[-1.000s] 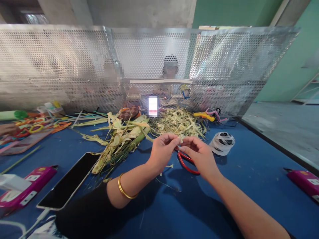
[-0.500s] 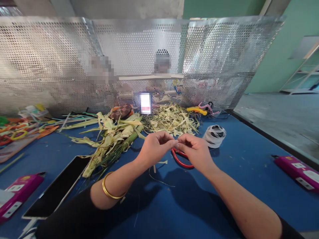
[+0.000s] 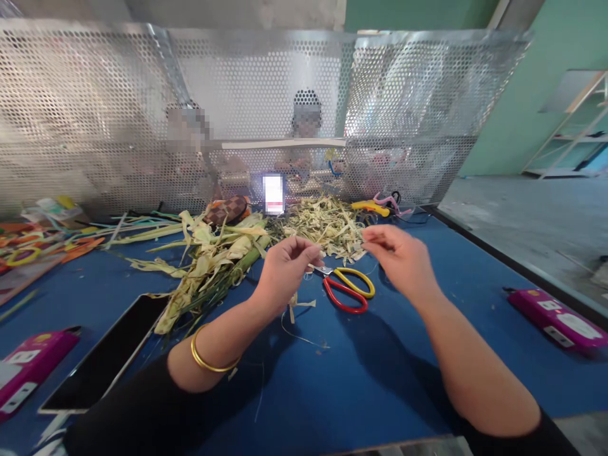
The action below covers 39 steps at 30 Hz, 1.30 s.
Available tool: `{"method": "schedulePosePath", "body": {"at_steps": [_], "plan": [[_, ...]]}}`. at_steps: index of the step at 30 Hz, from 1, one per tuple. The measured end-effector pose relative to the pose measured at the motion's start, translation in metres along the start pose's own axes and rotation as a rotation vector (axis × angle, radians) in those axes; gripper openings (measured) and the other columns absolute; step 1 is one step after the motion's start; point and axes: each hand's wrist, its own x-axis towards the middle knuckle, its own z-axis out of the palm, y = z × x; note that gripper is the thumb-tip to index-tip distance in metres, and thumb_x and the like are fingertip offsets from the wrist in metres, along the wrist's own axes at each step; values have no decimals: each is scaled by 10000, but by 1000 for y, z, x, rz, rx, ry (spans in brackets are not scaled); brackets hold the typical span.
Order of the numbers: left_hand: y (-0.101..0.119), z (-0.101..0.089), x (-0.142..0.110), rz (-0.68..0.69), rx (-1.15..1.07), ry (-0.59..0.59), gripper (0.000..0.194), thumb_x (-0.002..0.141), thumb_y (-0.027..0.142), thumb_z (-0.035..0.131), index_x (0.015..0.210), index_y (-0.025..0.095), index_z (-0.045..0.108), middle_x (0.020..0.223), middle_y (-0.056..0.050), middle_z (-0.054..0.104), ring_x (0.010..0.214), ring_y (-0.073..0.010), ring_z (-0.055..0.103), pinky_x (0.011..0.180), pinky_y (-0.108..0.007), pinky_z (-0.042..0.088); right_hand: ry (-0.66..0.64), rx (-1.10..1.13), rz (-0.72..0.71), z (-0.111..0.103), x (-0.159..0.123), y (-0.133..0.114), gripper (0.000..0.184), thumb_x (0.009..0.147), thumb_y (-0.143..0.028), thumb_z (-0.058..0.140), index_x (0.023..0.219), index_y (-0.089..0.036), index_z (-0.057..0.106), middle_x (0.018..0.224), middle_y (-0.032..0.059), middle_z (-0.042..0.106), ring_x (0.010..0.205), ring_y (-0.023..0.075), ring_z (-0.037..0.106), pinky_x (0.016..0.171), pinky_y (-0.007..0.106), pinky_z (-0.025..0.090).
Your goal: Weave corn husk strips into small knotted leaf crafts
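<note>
My left hand, with a gold bangle at the wrist, is closed in a pinch above the blue table. A tiny pale bit shows at its fingertips, too small to name. To the right, my right hand is also pinched, and what it holds, if anything, cannot be made out. Between and below the hands lie scissors with one red and one yellow handle loop; their blades are partly hidden behind my left fingers. Small pale husk scraps and a thin thread lie beneath my left hand.
Corn husks lie left of centre, with a heap of shredded husk behind. A phone-like black slab and purple power strips flank my arms. A perforated metal screen stands at the back, people behind it.
My hands were together at the fingertips and have parted. The right hand has moved right and slightly up, uncovering the scissors and covering the white roll. My left hand has shifted slightly left.
</note>
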Motion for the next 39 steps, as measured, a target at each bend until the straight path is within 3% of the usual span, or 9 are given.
{"method": "schedulePosePath", "body": {"at_steps": [2, 5, 8, 12, 20, 29, 32, 34, 39], "plan": [[4, -2, 1, -46, -53, -1, 113, 794, 256, 571, 725, 168, 553, 661, -10, 625, 637, -101, 596, 583, -210, 439, -80, -274, 1, -8, 5, 19, 174, 771, -197, 594, 928, -193, 667, 935, 53, 658, 760, 160, 623, 743, 297, 471], [10, -5, 0, -111, -122, -40, 128, 800, 265, 576, 724, 170, 540, 664, -5, 611, 658, -106, 611, 569, -207, 434, -512, -653, 102, -3, 6, 42, 169, 763, -156, 601, 911, -197, 673, 935, 45, 653, 815, 158, 615, 744, 247, 445], [12, -5, -2, -227, -182, -122, 148, 814, 259, 572, 709, 160, 543, 670, -3, 597, 644, -100, 609, 545, -202, 424, -611, -775, 117, 10, 2, 53, 202, 753, -109, 586, 924, -180, 665, 1008, 76, 627, 883, 182, 605, 754, 250, 420], [15, -1, -6, -381, -238, -172, 166, 847, 221, 540, 696, 151, 540, 681, -6, 590, 592, -78, 582, 513, -193, 414, -619, -882, 137, 13, 0, 54, 263, 798, -69, 484, 1002, -162, 623, 1036, 109, 594, 905, 204, 603, 714, 264, 408], [20, 5, -18, -425, -268, -240, 183, 860, 172, 516, 682, 137, 533, 618, 9, 572, 543, -59, 560, 496, -165, 400, -561, -999, 138, 21, -4, 45, 289, 848, -28, 323, 950, -95, 585, 1013, 188, 615, 817, 237, 640, 649, 305, 423], [-5, 19, -21, -557, -303, -186, 177, 836, 201, 555, 673, 135, 551, 610, -9, 611, 535, -76, 579, 479, -177, 381, -430, -857, 96, 10, -30, 18, 168, 884, -155, 388, 952, -163, 541, 777, 84, 672, 678, 203, 625, 561, 271, 379], [-13, 22, -22, -608, -302, -179, 165, 836, 187, 543, 691, 121, 586, 561, -8, 596, 503, -75, 552, 454, -176, 344, -437, -766, 1, 8, -54, 3, 165, 876, -134, 392, 922, -181, 544, 812, 63, 668, 743, 177, 622, 621, 251, 398], [-17, 22, -22, -648, -315, -209, 153, 828, 175, 545, 708, 109, 615, 549, -11, 597, 470, -70, 519, 442, -179, 327, -441, -636, -171, 10, -73, -7, 175, 859, -99, 389, 876, -172, 547, 797, 69, 657, 740, 179, 606, 647, 259, 407], [-29, 20, -20, -798, -407, -438, 191, 837, 190, 538, 717, 90, 647, 813, -92, 700, 429, -33, 434, 396, -168, 284, -455, -459, -395, 24, -111, -25, 193, 862, -78, 388, 808, -172, 548, 727, 57, 634, 677, 175, 562, 641, 270, 409]]}}
